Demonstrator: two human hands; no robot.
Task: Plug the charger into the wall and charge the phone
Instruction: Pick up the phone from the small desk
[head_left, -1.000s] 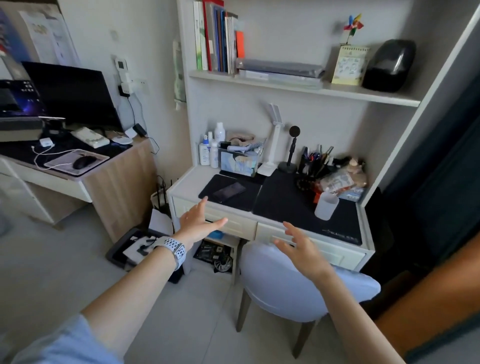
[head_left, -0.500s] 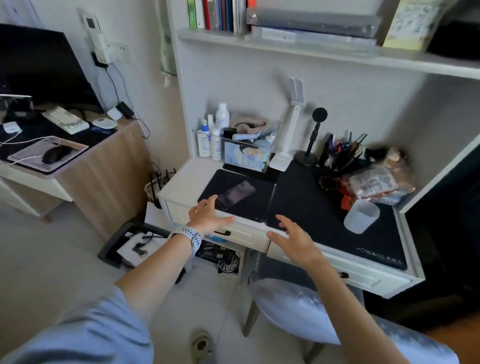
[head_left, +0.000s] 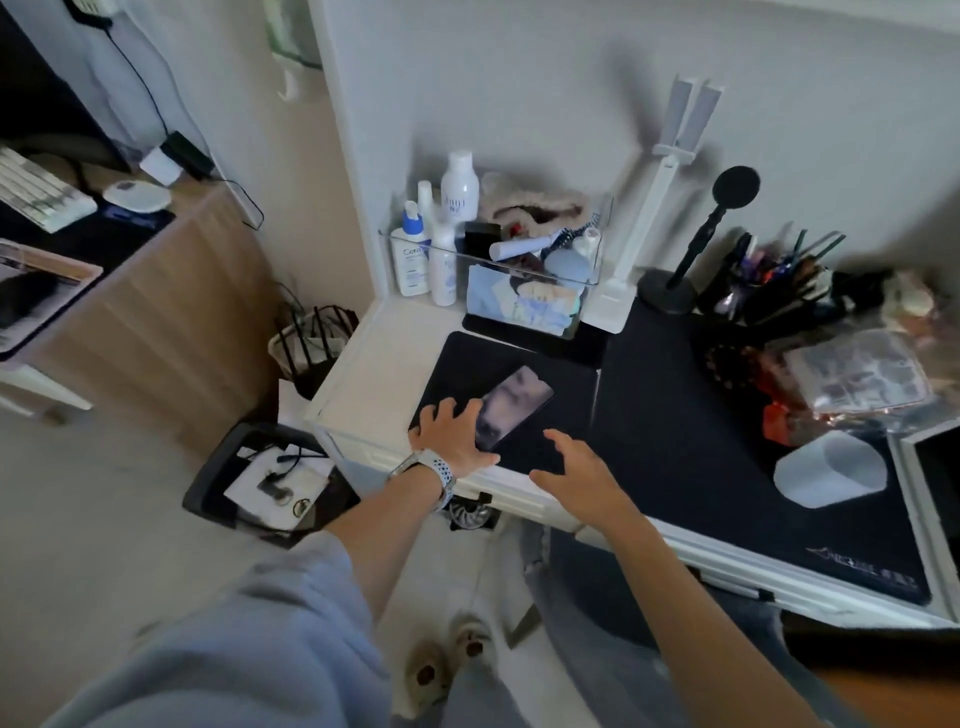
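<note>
The left hand (head_left: 453, 441) lies with fingers spread flat on the black mat (head_left: 550, 384), fingertips touching the near-left edge of the phone (head_left: 514, 408) but not curled round it, likely to slide or lift it. The right hand (head_left: 574, 467) hovers open just right of the phone, holding nothing, probably ready to help; no charger can be identified

White pump bottle (head_left: 410, 260), back left corner of tabletop (head_left: 374, 374): blue letters "Cera", rest cut off by bottle beside it. Tall white bottle (head_left: 460, 189) behind it: small blue print, too blurry to read. Black mat (head_left: 727, 467), front right corner: pale logo, too blurry to read.
</note>
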